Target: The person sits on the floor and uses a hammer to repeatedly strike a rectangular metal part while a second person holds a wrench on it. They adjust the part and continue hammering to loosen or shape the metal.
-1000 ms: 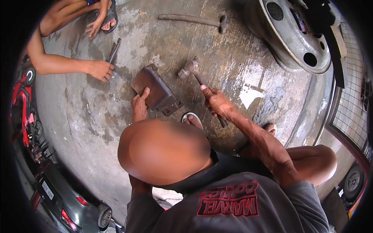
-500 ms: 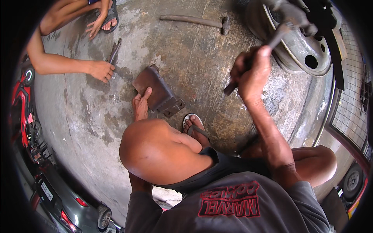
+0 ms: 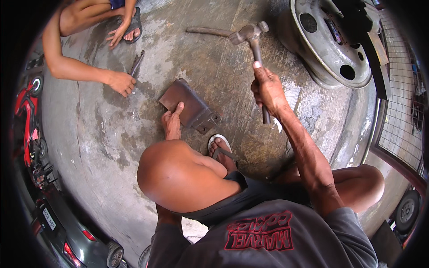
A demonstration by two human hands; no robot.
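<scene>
My right hand (image 3: 270, 91) is wrapped round the handle of a ball-peen hammer (image 3: 256, 50), raised with its steel head away from me. On the concrete floor lies a brown, bent metal bracket (image 3: 187, 103) with holes in its right end. My left hand (image 3: 172, 121) grips its near left edge, the thumb on top and the other fingers partly hidden. The hammer's head is apart from the bracket, up and to its right.
A second hammer (image 3: 206, 31) lies beyond, its head hidden behind mine. At the far left, a co-worker's hand (image 3: 121, 83) is by a dark metal tool (image 3: 137, 63). A steel wheel rim (image 3: 328, 62) stands at the far right. My sandalled foot (image 3: 222, 154) is close to the bracket.
My right hand has swung the hammer left, from in front of the wheel rim to over the floor. The bracket and my left hand appear slightly further right.
</scene>
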